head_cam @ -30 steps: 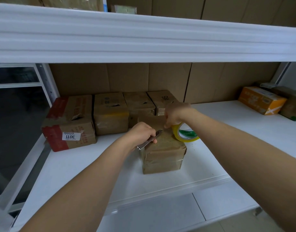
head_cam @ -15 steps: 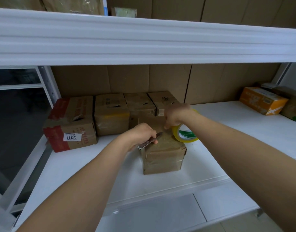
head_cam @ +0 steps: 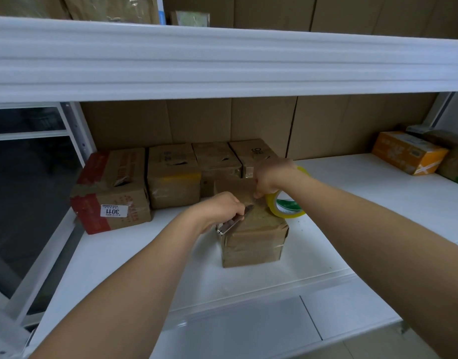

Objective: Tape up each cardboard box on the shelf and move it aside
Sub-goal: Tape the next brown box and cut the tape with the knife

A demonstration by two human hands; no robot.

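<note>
Left hand (head_cam: 220, 207) grips a metal cutter (head_cam: 235, 220) at the taut tape, right hand (head_cam: 270, 177) clutching the tape roll (head_cam: 285, 206) above the cardboard box (head_cam: 253, 237); a clean slice demands tension.

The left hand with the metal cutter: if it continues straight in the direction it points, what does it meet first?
Most likely the yellow roll of tape held by the right hand. The left hand points the metal cutter right and away, across the front brown cardboard box. Depth is unclear.

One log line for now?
left hand: holds metal knife | right hand: yellow tape roll | brown cardboard box: being taped
</note>
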